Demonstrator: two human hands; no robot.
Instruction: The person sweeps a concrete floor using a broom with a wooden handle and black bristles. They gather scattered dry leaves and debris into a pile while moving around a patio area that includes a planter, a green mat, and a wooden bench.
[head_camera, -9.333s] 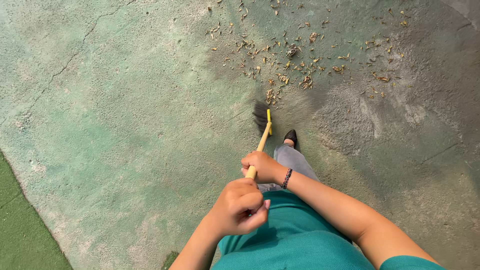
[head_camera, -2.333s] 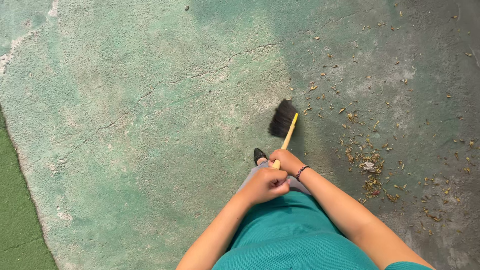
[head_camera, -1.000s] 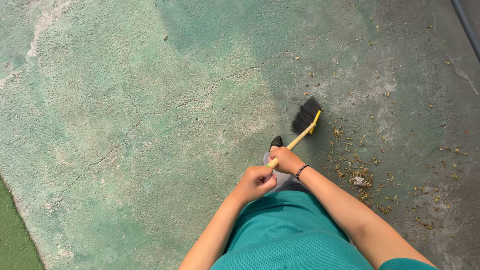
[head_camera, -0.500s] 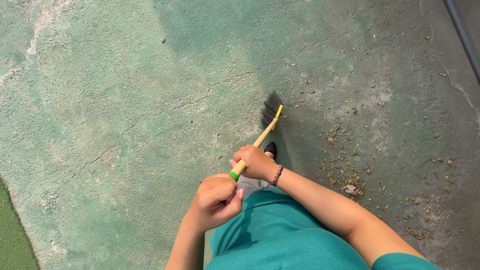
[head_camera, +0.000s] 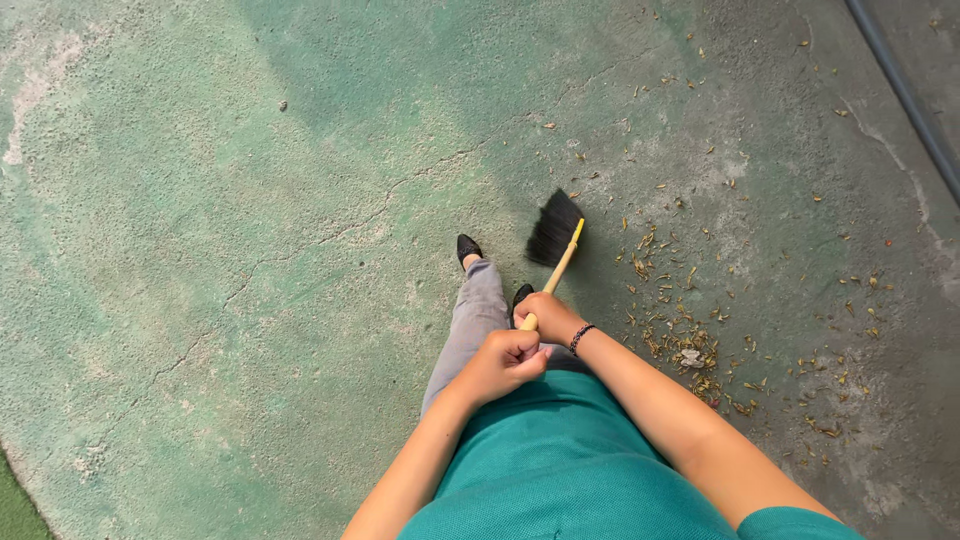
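Gripping yellow broom handle (head_camera: 556, 276), both hands' fingers wrapped tight; cracked green concrete floor (head_camera: 250, 250), leaf litter (head_camera: 690, 350) beside bristles

A broom (head_camera: 553, 240) with yellow handle and black bristles leans tilted, bristles resting on cracked green concrete.

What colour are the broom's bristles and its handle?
The broom has black bristles and a yellow handle, gripped by the left hand and the right hand; the head view shows it.
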